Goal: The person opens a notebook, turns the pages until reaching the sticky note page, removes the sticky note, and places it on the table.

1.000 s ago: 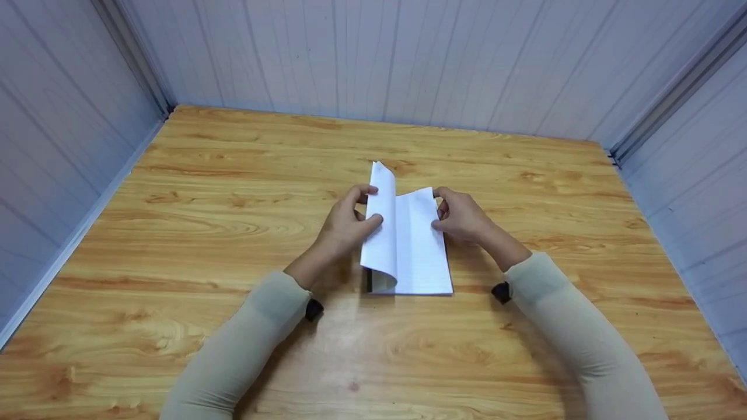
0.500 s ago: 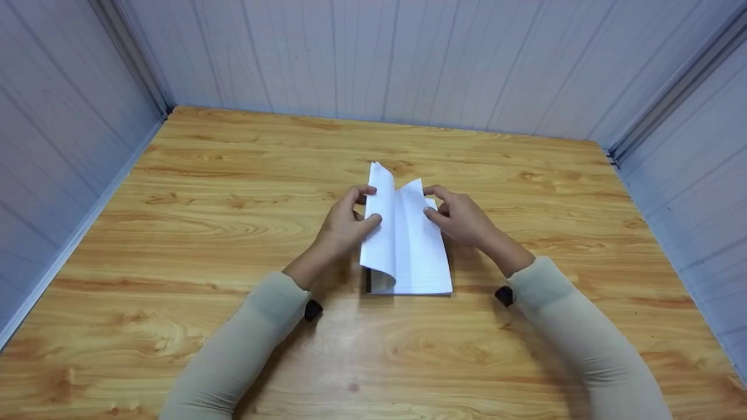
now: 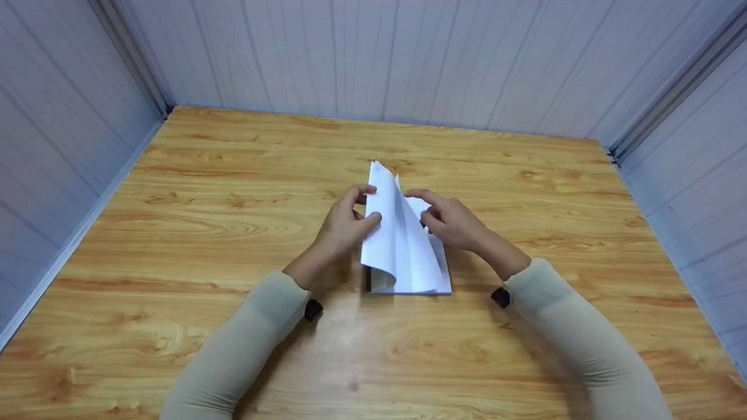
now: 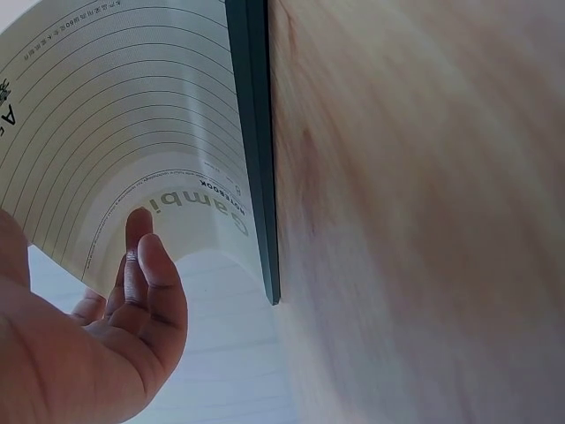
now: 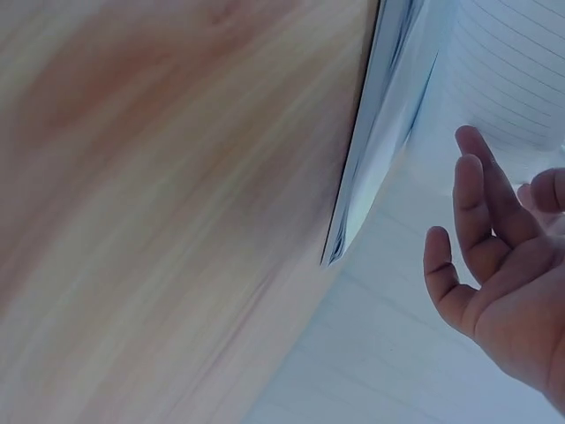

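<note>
A notebook (image 3: 411, 262) with white lined pages lies opened on the wooden table. My left hand (image 3: 347, 224) grips its curled left-hand pages, thumb on top and fingers behind. In the left wrist view, my left hand (image 4: 132, 327) is under a lined, printed sheet (image 4: 115, 97) reading "NOTEBOOK", beside a dark green edge (image 4: 256, 159). My right hand (image 3: 458, 221) is over the right-hand side, its index finger extended against a raised page (image 3: 414, 245). The thumb is bent, apart from that page's edge. In the right wrist view, my right hand (image 5: 512, 256) has loosely bent fingers near a lined page (image 5: 512, 71).
The wood-grain table (image 3: 233, 163) extends around the notebook. White panel walls (image 3: 362, 58) stand at its back and sides. A small black device (image 3: 313, 310) sits under the left cuff, another black device (image 3: 501, 297) under the right.
My right hand has moved left from the notebook's right edge, and a page has lifted and swung left, baring the sheet under it. My left hand keeps its grip in place.
</note>
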`<state>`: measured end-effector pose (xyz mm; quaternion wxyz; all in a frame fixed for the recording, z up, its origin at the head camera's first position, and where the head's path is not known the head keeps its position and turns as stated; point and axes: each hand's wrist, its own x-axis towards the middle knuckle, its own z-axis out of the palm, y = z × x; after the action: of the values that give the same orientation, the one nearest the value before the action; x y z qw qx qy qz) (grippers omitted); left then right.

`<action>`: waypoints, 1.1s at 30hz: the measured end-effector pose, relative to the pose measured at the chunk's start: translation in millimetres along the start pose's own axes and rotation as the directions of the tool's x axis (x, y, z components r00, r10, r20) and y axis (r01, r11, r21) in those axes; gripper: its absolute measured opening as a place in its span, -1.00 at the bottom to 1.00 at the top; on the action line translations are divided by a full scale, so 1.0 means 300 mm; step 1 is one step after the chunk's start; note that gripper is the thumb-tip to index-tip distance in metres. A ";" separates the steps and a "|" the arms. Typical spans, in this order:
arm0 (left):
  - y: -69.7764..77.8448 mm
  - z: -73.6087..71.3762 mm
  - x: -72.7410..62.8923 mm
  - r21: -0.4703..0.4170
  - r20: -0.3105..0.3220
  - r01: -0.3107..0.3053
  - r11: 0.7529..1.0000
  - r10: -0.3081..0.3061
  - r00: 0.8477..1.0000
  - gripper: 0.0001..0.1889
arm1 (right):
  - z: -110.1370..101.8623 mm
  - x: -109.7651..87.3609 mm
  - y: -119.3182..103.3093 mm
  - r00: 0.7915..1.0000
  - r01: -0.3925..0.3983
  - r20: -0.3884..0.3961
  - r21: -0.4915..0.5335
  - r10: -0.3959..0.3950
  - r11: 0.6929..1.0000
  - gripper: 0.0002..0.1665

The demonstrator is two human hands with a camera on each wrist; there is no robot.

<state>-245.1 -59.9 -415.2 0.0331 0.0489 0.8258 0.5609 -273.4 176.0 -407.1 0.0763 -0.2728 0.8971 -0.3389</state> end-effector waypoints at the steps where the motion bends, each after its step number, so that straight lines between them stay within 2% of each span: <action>1: 0.001 0.000 0.000 -0.005 0.003 0.002 1.000 -0.002 1.000 -0.51 | 0.002 0.000 -0.003 1.000 0.012 0.009 -0.003 -0.012 1.000 -0.43; 4: 0.000 0.000 0.000 -0.022 0.015 -0.002 1.000 0.003 1.000 -0.50 | 0.009 -0.001 -0.010 0.998 0.059 0.029 -0.018 -0.059 0.998 -0.40; 8: 0.002 0.000 -0.001 -0.017 0.021 -0.011 1.000 0.011 1.000 -0.47 | 0.018 -0.001 -0.018 0.994 0.088 0.067 -0.061 -0.083 0.994 -0.38; 13: 0.006 0.002 -0.002 0.007 0.014 0.001 1.000 -0.001 1.000 -0.44 | 0.028 0.001 -0.031 0.992 0.063 0.112 -0.099 -0.052 0.993 -0.34; 18: 0.008 0.004 -0.005 0.029 0.015 0.007 1.000 -0.007 1.000 -0.41 | 0.037 0.000 -0.038 0.992 0.020 0.123 -0.079 -0.011 0.997 -0.29; 25: 0.007 0.002 -0.003 0.033 0.010 0.014 0.999 -0.015 1.000 -0.40 | 0.047 0.006 -0.048 0.991 0.024 0.130 -0.071 -0.015 0.997 -0.18; 33: 0.005 -0.001 -0.004 0.047 0.020 0.023 0.999 -0.024 1.000 -0.38 | 0.056 0.013 -0.056 0.989 -0.033 0.146 -0.045 0.039 0.998 -0.19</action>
<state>-243.8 -59.8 -413.5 0.0469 0.0459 0.8388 0.5404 -264.0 153.9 -408.7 0.1424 -0.2825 0.9008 -0.2974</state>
